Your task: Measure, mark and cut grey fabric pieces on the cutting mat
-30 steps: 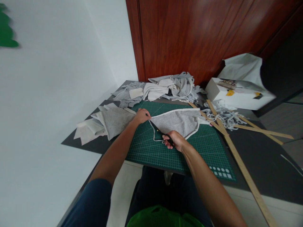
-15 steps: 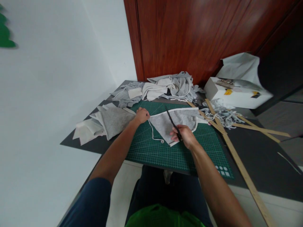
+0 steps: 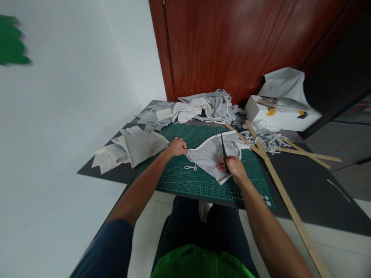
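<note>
On a green cutting mat (image 3: 179, 181) lies a flat grey fabric piece (image 3: 207, 154) with white edging. My left hand (image 3: 178, 147) is closed on its left corner. Dark scissors (image 3: 223, 148) are in my right hand (image 3: 234, 166), which rests over the right part of the fabric with the blades pointing away from me. Whether the blades are fully closed I cannot tell. A thin white strip (image 3: 190, 167) with a curled end lies on the mat just below the fabric's left corner. Left of my left hand, a stack of folded grey pieces (image 3: 142, 144) overlaps the mat.
A heap of grey and white cloth (image 3: 199, 108) lies along the back. At the right are a white box (image 3: 284, 116), a tangle of pale scraps (image 3: 265, 138) and several wooden strips (image 3: 285, 193). A white wall (image 3: 72, 96) borders the left side.
My left hand has shifted slightly right and down, pulling the fabric's corner, so its top edge now bends. My right hand with the scissors has moved right.
</note>
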{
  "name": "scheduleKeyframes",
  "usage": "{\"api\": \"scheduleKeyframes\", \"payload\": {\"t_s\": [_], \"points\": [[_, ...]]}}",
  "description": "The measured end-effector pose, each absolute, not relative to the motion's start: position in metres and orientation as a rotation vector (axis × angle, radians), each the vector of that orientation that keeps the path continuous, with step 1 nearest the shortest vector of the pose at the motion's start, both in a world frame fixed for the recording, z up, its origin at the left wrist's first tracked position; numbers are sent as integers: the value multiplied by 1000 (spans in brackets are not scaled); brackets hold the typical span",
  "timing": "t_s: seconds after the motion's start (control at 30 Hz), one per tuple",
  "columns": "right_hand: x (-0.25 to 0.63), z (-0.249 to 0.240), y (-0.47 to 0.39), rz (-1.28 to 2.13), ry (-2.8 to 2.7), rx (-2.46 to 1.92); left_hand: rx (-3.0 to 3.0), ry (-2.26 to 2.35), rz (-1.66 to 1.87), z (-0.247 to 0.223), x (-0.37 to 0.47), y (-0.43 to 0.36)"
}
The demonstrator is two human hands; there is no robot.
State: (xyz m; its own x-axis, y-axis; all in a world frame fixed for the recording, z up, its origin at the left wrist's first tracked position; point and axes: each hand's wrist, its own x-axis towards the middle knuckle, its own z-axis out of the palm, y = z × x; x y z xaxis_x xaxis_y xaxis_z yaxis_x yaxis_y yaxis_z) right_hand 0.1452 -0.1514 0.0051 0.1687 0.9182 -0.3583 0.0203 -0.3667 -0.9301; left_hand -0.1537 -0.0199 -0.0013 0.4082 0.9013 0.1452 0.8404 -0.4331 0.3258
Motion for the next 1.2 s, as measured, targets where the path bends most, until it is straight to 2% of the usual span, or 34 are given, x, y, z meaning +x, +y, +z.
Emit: {"api": "scheduleKeyframes", "payload": {"t_s": [0.23,0.47,1.2], "points": [[137,24,-166,1253,-1092,-1612,2371,1243,553,-2,-164,-15],[116,58,-188,1650,-1342,-1600,2356,997,590,-9,-177,-2],[91,34,-186,1946,-1209,-1509,2379,934,462,-5,-188,3]]}}
